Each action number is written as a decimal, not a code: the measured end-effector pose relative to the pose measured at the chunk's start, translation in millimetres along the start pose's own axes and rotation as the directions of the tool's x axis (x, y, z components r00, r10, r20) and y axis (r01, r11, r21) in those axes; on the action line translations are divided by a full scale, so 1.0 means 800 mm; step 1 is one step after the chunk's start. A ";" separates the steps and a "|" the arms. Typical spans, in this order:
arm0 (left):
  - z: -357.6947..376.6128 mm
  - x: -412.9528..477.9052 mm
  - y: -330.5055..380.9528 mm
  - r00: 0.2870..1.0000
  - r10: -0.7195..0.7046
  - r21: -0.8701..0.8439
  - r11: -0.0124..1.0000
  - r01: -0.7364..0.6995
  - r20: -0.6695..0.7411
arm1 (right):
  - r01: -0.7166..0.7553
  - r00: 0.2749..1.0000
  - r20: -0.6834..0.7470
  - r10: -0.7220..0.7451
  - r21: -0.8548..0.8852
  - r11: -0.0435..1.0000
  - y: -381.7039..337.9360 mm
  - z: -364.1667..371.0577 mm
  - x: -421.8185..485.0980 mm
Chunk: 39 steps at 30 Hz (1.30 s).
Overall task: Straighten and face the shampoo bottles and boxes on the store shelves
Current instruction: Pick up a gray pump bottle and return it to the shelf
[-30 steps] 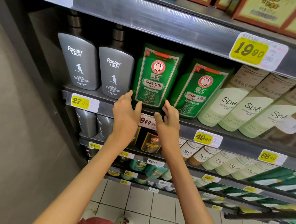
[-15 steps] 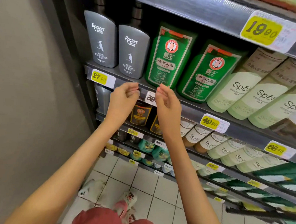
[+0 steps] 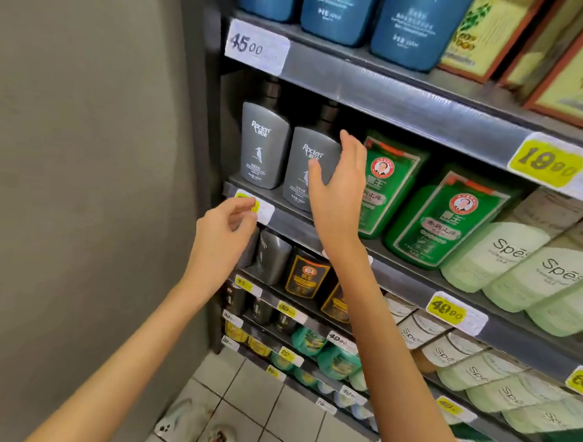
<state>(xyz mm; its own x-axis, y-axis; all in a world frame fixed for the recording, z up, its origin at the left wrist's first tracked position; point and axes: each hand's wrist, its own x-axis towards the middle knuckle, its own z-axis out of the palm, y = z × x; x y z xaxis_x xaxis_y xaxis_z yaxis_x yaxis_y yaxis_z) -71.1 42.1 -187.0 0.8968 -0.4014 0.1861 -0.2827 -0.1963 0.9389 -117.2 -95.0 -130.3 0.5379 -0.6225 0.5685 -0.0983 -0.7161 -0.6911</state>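
Two grey bottles [image 3: 263,145] left of right grip [image 3: 338,196], spread open touching the nearer, left grip [image 3: 221,237] below, loose, empty.

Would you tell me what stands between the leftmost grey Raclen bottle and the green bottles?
Head view: a second grey plastic bottle, the right hand before it.

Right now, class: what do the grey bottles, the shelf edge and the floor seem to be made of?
Grey bottles: likely plastic, matt; smooth moulded shoulders, no hard glare.
Shelf edge: probably metal, brushed grey; long streaked sheen.
Floor: seemingly ceramic tile, pale, slightly glossy; square grid of dark joints.
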 end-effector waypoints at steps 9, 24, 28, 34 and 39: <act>-0.026 0.056 -0.009 0.998 0.051 -0.061 0.997 -0.049 0.032 | -0.053 0.997 -0.076 0.025 -0.394 0.918 -0.003 0.041 0.028; -0.015 0.116 -0.004 0.958 0.173 -0.093 0.984 -0.155 0.229 | -0.104 0.992 -0.114 0.060 -0.436 0.894 0.002 0.050 0.032; -0.010 0.113 -0.001 0.947 0.197 -0.119 0.978 -0.172 0.254 | -0.179 0.980 -0.102 0.171 -0.070 0.981 -0.001 0.044 0.019; 0.004 0.086 -0.007 0.929 0.161 -0.201 0.975 -0.097 0.334 | -0.097 0.982 -0.164 0.089 -0.039 0.995 -0.019 0.032 -0.021; 0.013 0.050 -0.005 0.872 0.169 -0.253 0.966 -0.054 0.459 | -0.248 0.945 -0.194 0.264 0.101 0.963 -0.035 -0.004 -0.049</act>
<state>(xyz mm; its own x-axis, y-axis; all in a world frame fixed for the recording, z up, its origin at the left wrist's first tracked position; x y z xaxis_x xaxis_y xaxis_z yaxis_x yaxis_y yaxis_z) -38.1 17.4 -186.3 0.5787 -0.7936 0.1879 -0.2354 0.0580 0.9702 -138.4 -51.8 -131.6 0.3198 -0.8384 0.4413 -0.1441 -0.5034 -0.8520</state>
